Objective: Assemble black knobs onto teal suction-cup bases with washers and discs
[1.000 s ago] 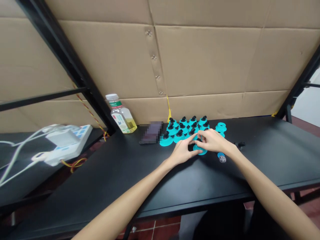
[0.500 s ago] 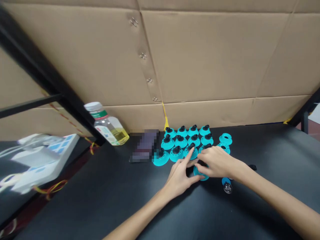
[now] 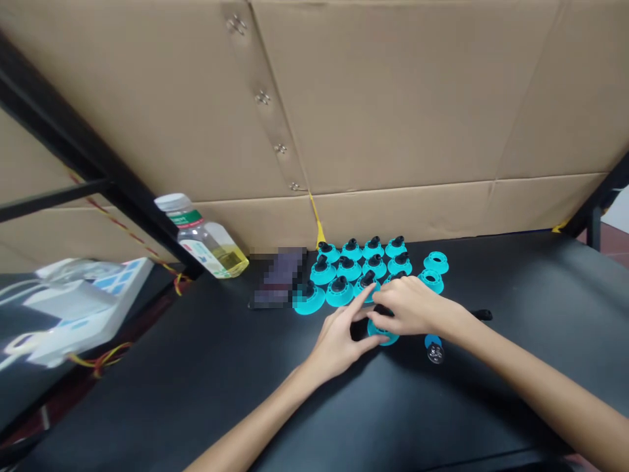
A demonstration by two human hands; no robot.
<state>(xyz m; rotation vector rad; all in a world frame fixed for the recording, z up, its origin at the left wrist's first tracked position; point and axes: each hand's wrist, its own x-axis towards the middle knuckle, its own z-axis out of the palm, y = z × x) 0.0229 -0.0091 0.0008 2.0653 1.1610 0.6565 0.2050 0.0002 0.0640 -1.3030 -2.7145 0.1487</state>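
My left hand point(image 3: 339, 341) holds the rim of a turquoise flared base point(image 3: 381, 337) low at the table, thumb on the near side and fingers behind it. From above, my right hand point(image 3: 413, 305) has its fingers closed round a black piece point(image 3: 381, 311) at the top of that base; the fingers cover most of it. Beyond both hands stand several turquoise bases with black knobs point(image 3: 339, 284) in rows. Two bare turquoise rings point(image 3: 430, 280) with open centres lie to the right of the rows.
Near my right forearm lie a small clear-and-blue round piece point(image 3: 435, 352) and a black part point(image 3: 482, 314). A bottle of yellow liquid point(image 3: 211, 246), a blurred-out dark flat object point(image 3: 279, 278) and a white power strip point(image 3: 93, 321) are leftward. A cardboard wall point(image 3: 403, 105) rises behind the black table point(image 3: 196, 373).
The camera view has shifted slightly, so everything sits a little further left and higher. Both hands keep the same hold on the turquoise base and its black piece.
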